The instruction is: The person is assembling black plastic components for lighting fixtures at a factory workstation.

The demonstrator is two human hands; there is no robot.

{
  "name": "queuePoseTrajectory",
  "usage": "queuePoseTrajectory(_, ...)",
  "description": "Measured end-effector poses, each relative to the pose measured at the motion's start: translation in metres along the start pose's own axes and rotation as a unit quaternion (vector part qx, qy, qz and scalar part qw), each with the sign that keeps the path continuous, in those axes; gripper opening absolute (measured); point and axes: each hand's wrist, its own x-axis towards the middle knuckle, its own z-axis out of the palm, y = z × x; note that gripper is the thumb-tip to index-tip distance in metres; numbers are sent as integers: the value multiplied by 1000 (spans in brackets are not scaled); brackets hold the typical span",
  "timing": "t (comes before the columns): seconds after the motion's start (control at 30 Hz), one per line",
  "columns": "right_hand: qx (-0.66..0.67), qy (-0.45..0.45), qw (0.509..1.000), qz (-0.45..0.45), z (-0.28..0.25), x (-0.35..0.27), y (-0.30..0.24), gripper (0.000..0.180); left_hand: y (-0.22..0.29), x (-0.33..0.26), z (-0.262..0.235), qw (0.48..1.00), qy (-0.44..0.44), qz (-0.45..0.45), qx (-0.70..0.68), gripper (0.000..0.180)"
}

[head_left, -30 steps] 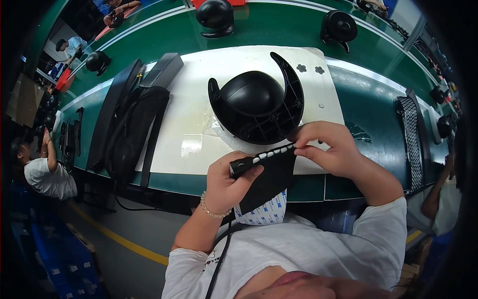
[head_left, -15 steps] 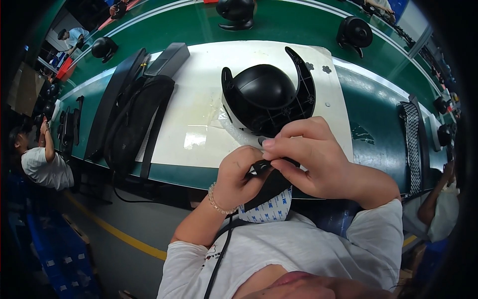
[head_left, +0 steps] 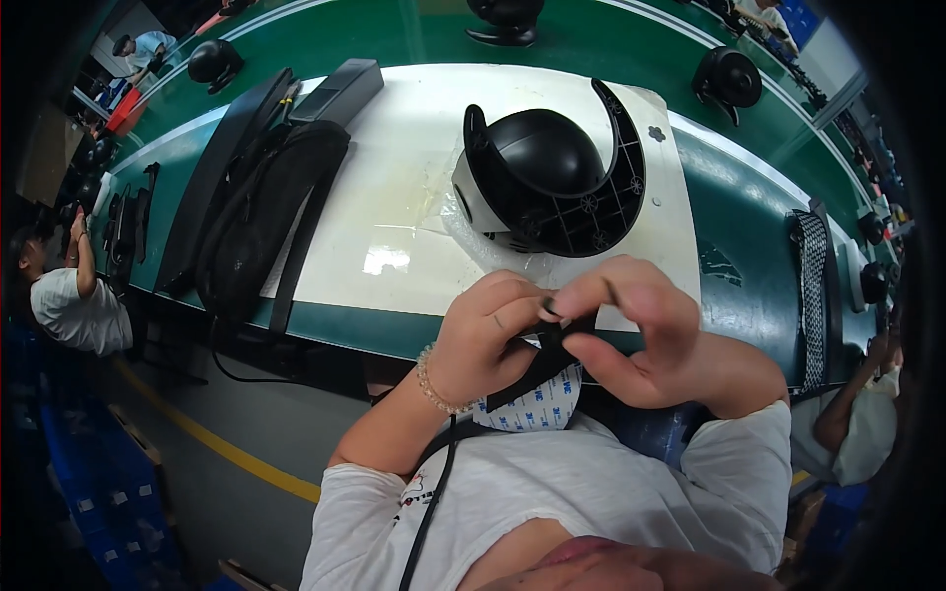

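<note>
Pinching a small black part between both hands, just short of the helmet shell

Held between the two hands at the near edge of the bench, a small black part (head_left: pixel 548 317) is gripped from both sides. The left hand (head_left: pixel 485 333) is closed around its left end, and the fingertips (head_left: pixel 583 345) of the right hand (head_left: pixel 645 335) are pinched onto its right end, so the hands are brought together and touching across it. A dark strip is seen hanging from the part down toward the body, so its long axis runs roughly from the fingertips back and down to the chest; how far it extends cannot be told, since it is covered by the hands. Under it a white sheet with blue print (head_left: pixel 537 406) is glimpsed.

Directly beyond the hands, near but not touching, a black helmet shell (head_left: pixel 547 177) is set on the white mat (head_left: pixel 394 148), its ribbed open rim turned toward the right hand. Both hands lie about equally near it. To the left of the left hand, well apart, a black bag (head_left: pixel 258 212) is laid along the mat. Bare mat is left between bag and shell; to the right of the right hand the green bench (head_left: pixel 739 246) is found.
</note>
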Motion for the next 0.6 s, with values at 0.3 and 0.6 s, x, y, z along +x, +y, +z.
queuePoseTrajectory(0.3, -20, -109, 994, 14, -4, 4, -4, 59, 1, 3, -3, 999, -44, -7, 19, 36)
queuePoseTrajectory(0.6, 18, 54, 998, -38, 2, -9, 6, 53, 0, 5, 0, 1000, 10, -13, 1, 34)
